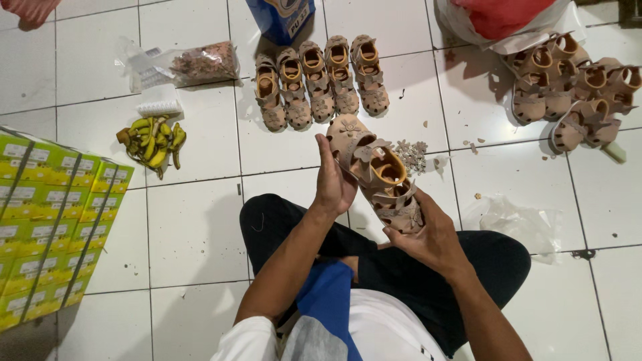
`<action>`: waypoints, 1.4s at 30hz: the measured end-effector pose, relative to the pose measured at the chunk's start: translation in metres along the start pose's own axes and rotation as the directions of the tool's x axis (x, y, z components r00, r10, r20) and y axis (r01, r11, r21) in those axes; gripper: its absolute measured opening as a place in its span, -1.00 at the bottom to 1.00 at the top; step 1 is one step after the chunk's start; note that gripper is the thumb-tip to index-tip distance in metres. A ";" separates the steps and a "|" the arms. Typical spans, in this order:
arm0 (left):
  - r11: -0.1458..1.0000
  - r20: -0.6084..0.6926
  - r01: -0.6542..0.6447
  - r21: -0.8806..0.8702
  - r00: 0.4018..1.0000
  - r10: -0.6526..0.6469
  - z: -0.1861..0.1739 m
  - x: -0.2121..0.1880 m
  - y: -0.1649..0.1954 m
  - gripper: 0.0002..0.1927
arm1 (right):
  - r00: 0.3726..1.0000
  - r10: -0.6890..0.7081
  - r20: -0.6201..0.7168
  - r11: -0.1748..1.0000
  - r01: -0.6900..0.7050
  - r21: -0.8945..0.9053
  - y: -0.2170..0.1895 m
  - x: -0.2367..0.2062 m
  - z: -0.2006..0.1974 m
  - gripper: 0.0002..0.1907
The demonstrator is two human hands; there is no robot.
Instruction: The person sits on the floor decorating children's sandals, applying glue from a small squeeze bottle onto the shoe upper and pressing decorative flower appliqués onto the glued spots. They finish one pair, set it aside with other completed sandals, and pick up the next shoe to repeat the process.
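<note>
Your left hand [333, 182] clasps the toe end of a tan sandal [376, 170] while your right hand [428, 235] grips its heel from below, above your lap.

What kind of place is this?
Probably a small home shoe workshop: sandals in a row and a pile on the tiled floor, beside stacked green boxes.

Ten sandals in a row [321, 83], one banana bunch [154, 142] (greenish-yellow)
</note>
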State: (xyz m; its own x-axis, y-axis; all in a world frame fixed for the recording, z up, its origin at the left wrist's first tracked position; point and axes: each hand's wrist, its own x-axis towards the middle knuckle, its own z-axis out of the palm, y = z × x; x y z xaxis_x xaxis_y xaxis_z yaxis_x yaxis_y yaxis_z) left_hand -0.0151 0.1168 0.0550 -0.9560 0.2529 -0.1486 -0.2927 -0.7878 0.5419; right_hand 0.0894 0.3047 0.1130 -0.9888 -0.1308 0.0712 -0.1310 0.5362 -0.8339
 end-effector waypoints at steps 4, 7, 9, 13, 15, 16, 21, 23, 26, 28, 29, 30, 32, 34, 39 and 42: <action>0.997 -0.058 0.037 0.062 0.998 -0.034 -0.003 -0.008 -0.022 -0.06 | 0.983 0.172 0.061 0.971 -0.179 0.159 -0.010 0.007 0.009 0.02; 0.992 -0.102 0.126 0.011 0.987 -0.125 -0.014 -0.002 -0.030 -0.02 | 0.994 -0.066 -0.086 0.996 0.071 0.050 -0.010 0.013 0.012 0.04; 0.985 -0.074 0.157 0.071 0.986 -0.151 -0.020 0.003 -0.036 -0.02 | 0.948 -0.240 -0.210 0.968 0.251 0.025 -0.004 0.022 0.013 -0.17; 0.949 -0.151 0.232 0.215 0.968 -0.203 -0.031 0.015 -0.049 -0.12 | 0.994 -0.076 -0.078 0.995 0.072 -0.063 0.016 0.044 0.018 -0.44; 0.953 -0.020 0.202 0.223 0.979 -0.203 -0.040 0.025 -0.052 -0.04 | 0.998 0.003 -0.060 0.996 -0.009 -0.094 0.030 0.061 0.022 -0.45; 0.957 0.045 0.185 0.225 0.979 -0.200 -0.045 0.030 -0.052 0.01 | 0.998 0.044 -0.041 0.996 -0.047 -0.078 0.039 0.070 0.022 -0.45; 0.802 -0.173 0.287 0.524 0.958 -0.230 -0.069 0.059 -0.039 -0.11 | 0.913 0.404 0.053 0.891 -0.379 -0.250 0.099 0.159 0.013 -0.49; 0.784 -0.203 0.318 0.533 0.948 -0.246 -0.075 0.064 -0.032 -0.12 | 0.981 0.180 -0.076 0.962 -0.192 -0.196 0.128 0.207 0.012 -0.55; 0.757 -0.278 0.361 0.545 0.929 -0.243 -0.081 0.067 -0.024 -0.12 | 0.980 0.064 -0.190 0.962 -0.111 -0.251 0.167 0.275 0.022 -0.61; 0.738 -0.295 0.380 0.558 0.922 -0.252 -0.085 0.069 -0.017 -0.12 | 0.980 0.053 -0.194 0.943 -0.113 -0.314 0.189 0.309 0.028 -0.63; 0.739 -0.297 0.377 0.558 0.923 -0.247 -0.089 0.069 -0.014 -0.13 | 0.979 0.084 -0.186 0.922 -0.147 -0.358 0.200 0.319 0.031 -0.62; 0.741 -0.299 0.375 0.557 0.923 -0.242 -0.092 0.069 -0.012 -0.14 | 0.977 0.116 -0.177 0.897 -0.180 -0.403 0.207 0.329 0.037 -0.62; 0.752 -0.311 0.372 0.544 0.922 -0.231 -0.098 0.071 -0.007 -0.15 | 0.972 0.133 -0.192 0.861 -0.210 -0.464 0.215 0.344 0.047 -0.59; 0.766 -0.326 0.379 0.520 0.916 -0.232 -0.100 0.072 -0.007 -0.16 | 0.964 0.110 -0.242 0.835 -0.222 -0.504 0.224 0.348 0.052 -0.53; 0.744 -0.256 0.387 0.544 0.922 -0.292 -0.087 0.083 -0.021 -0.18 | 0.984 0.132 -0.122 0.988 -0.140 -0.066 0.236 0.340 0.035 -0.25; 0.694 -0.214 0.397 0.600 0.916 -0.339 -0.072 0.092 -0.037 -0.20 | 0.958 0.254 -0.133 0.954 -0.271 -0.131 0.254 0.316 -0.003 -0.26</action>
State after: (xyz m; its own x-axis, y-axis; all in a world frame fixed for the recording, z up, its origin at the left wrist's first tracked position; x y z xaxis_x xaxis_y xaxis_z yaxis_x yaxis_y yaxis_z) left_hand -0.0938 0.1289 -0.0378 -0.7808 0.3783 -0.4972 -0.5711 -0.1093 0.8136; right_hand -0.2568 0.4021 -0.0747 -0.9901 0.1219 -0.0702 0.1334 0.6560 -0.7429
